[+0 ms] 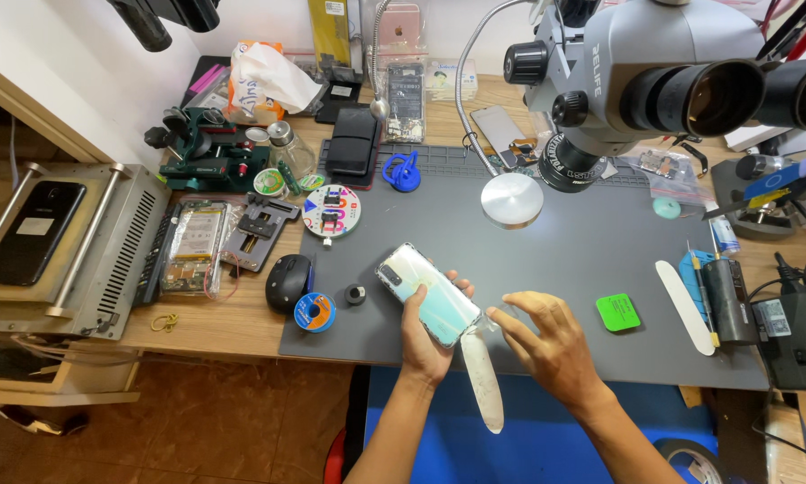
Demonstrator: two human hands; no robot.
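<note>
My left hand (pixel 425 345) cups slim glossy pale-green phone (pixel 428 293) above grey work mat (pixel 555 251), fingers wrapped round edges. Right hand (pixel 546 345) half-open, pinching white flat plastic pry tool (pixel 482 376) at phone's corner. Glass likely slippery, fragile; grip sides.

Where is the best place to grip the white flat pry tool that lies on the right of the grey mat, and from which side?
The white pry tool lies flat and free on the grey mat, its length running away from the person. Probably best: pinch its two long edges near the middle, coming from above. The green pick on its left and the blue holder on its right leave little room for a sideways approach.
</note>
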